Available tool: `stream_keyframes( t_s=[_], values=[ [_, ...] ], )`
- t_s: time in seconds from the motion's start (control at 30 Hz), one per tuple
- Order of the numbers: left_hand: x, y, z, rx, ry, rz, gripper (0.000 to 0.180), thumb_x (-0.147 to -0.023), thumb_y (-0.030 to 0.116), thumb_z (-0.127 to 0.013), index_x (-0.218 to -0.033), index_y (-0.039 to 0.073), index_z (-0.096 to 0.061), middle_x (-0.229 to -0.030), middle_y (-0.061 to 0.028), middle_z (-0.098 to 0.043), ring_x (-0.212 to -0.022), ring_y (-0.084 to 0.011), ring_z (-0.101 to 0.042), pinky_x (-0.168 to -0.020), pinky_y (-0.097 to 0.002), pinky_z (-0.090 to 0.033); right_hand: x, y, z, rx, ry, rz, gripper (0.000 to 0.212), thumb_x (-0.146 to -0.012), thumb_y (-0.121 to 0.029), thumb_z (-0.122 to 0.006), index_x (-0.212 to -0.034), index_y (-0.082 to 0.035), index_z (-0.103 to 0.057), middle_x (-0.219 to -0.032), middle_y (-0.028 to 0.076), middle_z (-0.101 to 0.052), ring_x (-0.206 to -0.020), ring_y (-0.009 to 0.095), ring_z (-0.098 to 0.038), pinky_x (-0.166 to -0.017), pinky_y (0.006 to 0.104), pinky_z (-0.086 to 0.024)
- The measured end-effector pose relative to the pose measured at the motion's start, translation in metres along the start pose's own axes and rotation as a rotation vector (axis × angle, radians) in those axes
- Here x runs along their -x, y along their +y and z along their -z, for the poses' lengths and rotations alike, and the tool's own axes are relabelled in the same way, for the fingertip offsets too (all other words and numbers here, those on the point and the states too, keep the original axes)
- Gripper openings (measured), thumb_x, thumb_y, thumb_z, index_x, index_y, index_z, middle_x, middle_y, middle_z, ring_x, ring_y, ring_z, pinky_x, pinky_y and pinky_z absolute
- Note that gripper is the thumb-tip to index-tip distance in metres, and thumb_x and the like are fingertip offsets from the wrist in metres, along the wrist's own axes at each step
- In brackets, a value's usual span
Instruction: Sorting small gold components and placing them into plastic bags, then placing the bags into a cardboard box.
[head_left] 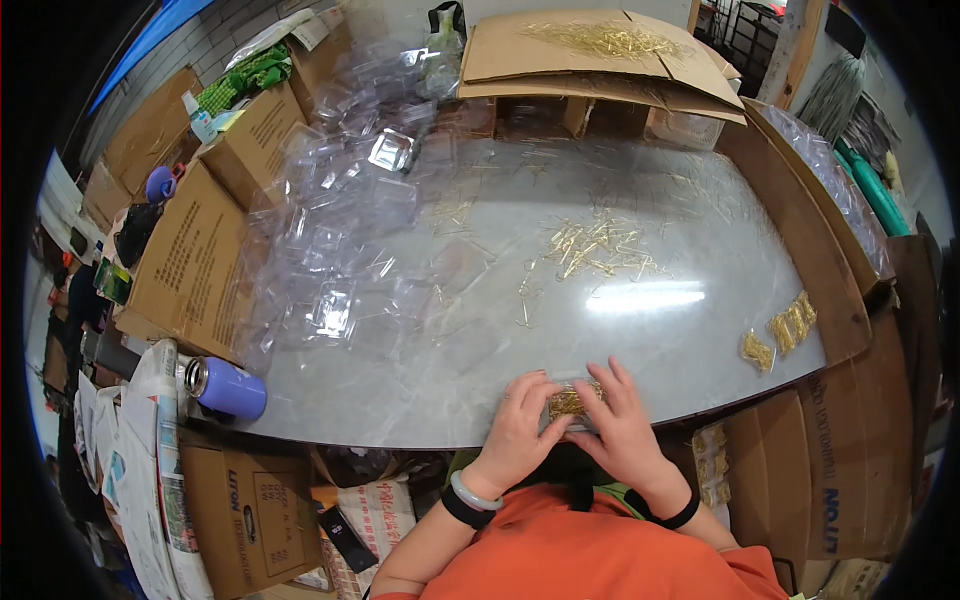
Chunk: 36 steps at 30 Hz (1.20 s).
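At the near edge of the grey table, my left hand (515, 430) and my right hand (625, 428) flank a small clear plastic box packed with gold wire hooks (567, 402). The left fingers curl along its left side, with the thumb at its near edge. From the right, my other thumb and fingers press against the same box; some of these fingers point forward. The hands cover much of the box, so I cannot tell whether its lid is closed. Loose gold hooks (597, 246) lie in a scattered heap farther out on the table.
Clear empty plastic boxes (345, 215) pile up on the left. Filled boxes (792, 324) stand near the right edge. More hooks (620, 40) lie on a cardboard platform (500, 50) at the back. A purple bottle (232, 388) sits at the near left, by a cardboard carton (195, 270).
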<state>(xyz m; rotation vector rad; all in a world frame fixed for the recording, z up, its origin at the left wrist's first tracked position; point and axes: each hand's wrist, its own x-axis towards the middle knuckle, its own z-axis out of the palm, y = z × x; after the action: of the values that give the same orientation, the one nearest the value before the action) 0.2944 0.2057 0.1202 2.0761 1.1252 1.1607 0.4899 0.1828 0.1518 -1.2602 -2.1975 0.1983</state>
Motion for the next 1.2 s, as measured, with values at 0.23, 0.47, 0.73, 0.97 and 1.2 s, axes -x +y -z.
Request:
stream_keyframes(
  t_s=[0.23,0.47,0.73,0.97,1.2],
  values=[
    [0.008,-0.002,0.004,0.373,0.114,0.07,0.045,-0.094,0.017,-0.072,-0.132,0.001,-0.054,-0.138,-0.0193,-0.051,-0.13,-0.0352,-0.051,-0.111,-0.0439,-0.042,0.002,-0.008,-0.016,0.127,-0.029,-0.001,0.06,-0.082,-0.006,-0.073,-0.138,0.002,-0.054,-0.15,0.02,-0.046,-0.14,0.053,-0.035,-0.115,0.0548,-0.037],
    [0.01,0.001,0.008,0.096,0.06,0.018,0.044,-0.103,0.015,-0.055,-0.141,-0.005,-0.049,-0.148,-0.0256,-0.045,-0.139,-0.042,-0.044,-0.114,-0.0455,-0.039,-0.002,-0.009,-0.021,0.205,-0.143,-0.007,0.06,-0.088,-0.013,-0.068,-0.142,0.003,-0.05,-0.155,0.018,-0.043,-0.145,0.044,-0.036,-0.119,0.0593,-0.026],
    [0.002,0.007,0.003,-0.232,-0.174,-0.208,0.071,-0.093,0.035,-0.066,-0.146,-0.006,-0.044,-0.149,-0.025,-0.045,-0.142,-0.0459,-0.037,-0.117,-0.0581,-0.03,-0.027,0.014,0.041,-0.397,-0.28,-0.067,0.084,-0.087,-0.015,-0.067,-0.157,0.004,-0.023,-0.162,0.029,-0.024,-0.153,0.045,-0.019,-0.124,0.0518,-0.02],
    [-0.002,0.015,-0.004,-0.438,-0.228,-0.255,0.063,-0.088,0.029,-0.071,-0.141,-0.002,-0.052,-0.147,-0.0195,-0.051,-0.137,-0.0382,-0.047,-0.113,-0.056,-0.037,-0.157,0.096,0.004,0.199,-0.347,0.155,0.066,-0.095,-0.038,-0.065,-0.149,-0.005,-0.043,-0.157,0.029,-0.035,-0.144,0.049,-0.034,-0.117,0.0558,-0.033],
    [0.01,0.012,0.016,-0.5,-0.237,-0.156,0.068,-0.087,0.028,-0.073,-0.144,-0.001,-0.05,-0.151,-0.0193,-0.048,-0.14,-0.0382,-0.045,-0.114,-0.0538,-0.038,-0.172,0.117,-0.055,0.29,-0.449,0.167,0.063,-0.102,-0.045,-0.051,-0.153,-0.01,-0.04,-0.161,0.022,-0.034,-0.149,0.045,-0.028,-0.119,0.0576,-0.027]
  ],
)
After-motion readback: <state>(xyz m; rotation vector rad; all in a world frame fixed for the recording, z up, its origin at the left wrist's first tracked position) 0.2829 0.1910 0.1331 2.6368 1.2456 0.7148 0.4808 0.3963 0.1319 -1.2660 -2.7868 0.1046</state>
